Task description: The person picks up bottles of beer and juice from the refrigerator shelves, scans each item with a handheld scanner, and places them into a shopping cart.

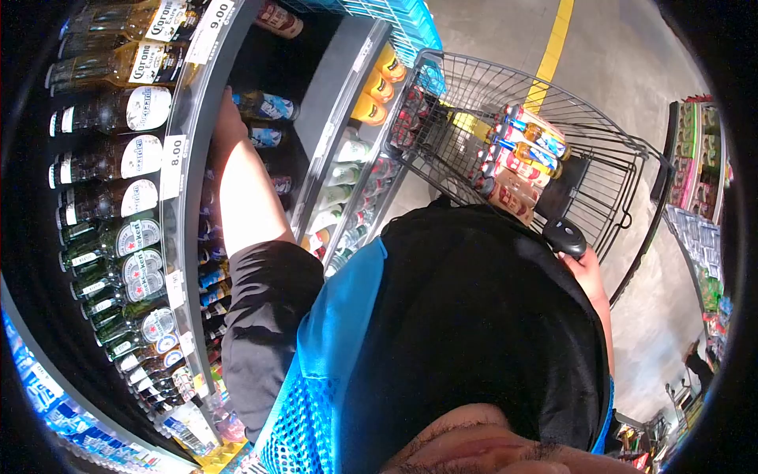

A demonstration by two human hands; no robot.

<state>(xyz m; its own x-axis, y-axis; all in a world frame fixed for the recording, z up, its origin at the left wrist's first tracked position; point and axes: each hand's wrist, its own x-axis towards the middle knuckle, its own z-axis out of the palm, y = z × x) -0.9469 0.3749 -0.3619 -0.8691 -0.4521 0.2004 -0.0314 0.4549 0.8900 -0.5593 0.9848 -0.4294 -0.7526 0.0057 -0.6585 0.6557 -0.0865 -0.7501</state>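
Note:
My left arm reaches into a dark shelf, and my left hand (227,122) is partly behind the shelf's edge, its fingers hidden. Close to it, bottles with blue labels (272,106) lie in view on the lower shelf. On the right, my right hand (583,271) is closed on a black rounded device (564,236) that looks like a handheld scanner. That device is beside the near end of a black wire shopping cart (474,71). Inside the cart are several bottles with blue labels (530,150) and red-and-cream cans (509,193).
The upper shelf carries rows of beer bottles (144,108) behind price tags (173,166). Yellow containers (379,85) stand on a shelf ahead, near a blue basket (407,31). Grey floor with a yellow line (550,59) runs past the cart; more stocked shelves (696,158) are at right.

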